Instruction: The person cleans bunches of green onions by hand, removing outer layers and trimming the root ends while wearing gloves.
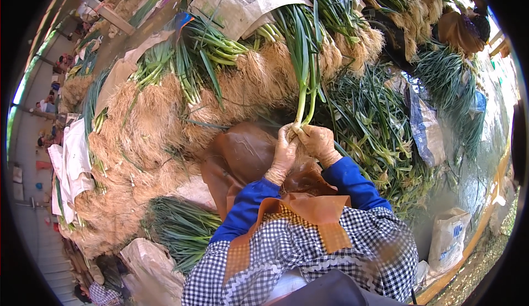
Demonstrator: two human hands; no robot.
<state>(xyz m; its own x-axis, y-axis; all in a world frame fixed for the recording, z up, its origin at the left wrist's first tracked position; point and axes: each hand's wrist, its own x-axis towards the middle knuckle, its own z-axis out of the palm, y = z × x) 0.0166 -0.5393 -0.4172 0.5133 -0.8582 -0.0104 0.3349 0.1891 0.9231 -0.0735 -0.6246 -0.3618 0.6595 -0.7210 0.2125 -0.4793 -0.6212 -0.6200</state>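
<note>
Before my chest, both hands come together around the pale lower ends of a pair of joined green onions [302, 106]. Their long dark leaves stretch away from me over the root pile. My left hand [284, 154] is closed at the base of the stalks, thumb and fingers pinching. Against it, my right hand [319, 142] is also closed on the same stalks, from the right. The root end is mostly hidden behind my hands. A brown apron [242, 152] covers my lap just below them.
Piled green onions with straw-coloured roots [146, 113] curve round my front and left. Loose leaves and trimmings [374, 124] heap at my right. Sacking [248, 6] covers the far bundles. A leaf bundle [184, 229] lies by my left elbow; a white sack [449, 240] stands at right.
</note>
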